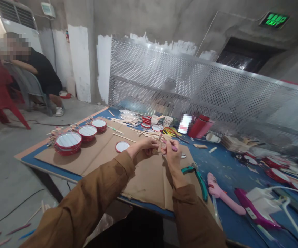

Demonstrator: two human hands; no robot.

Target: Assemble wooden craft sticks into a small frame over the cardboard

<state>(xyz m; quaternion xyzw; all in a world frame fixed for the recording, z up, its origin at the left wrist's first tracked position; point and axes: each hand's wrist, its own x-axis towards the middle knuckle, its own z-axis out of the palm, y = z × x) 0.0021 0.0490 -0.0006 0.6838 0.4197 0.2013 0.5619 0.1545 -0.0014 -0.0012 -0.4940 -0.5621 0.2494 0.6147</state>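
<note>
2 hands meet low over a cardboard sheet (146,187); the fingers (170,146) of the right hand (173,158) are clenched on a pink stick (174,148); the left hand (145,147) curls beside it, its grasp hidden; 1 red-rimmed disc (121,146) lies near them; stacked discs (68,142) sit farther left on a blue table (216,165).

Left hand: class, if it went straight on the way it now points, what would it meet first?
The left hand would probably meet the right hand first, which grips a thin pink stick; depth is unclear.
</note>
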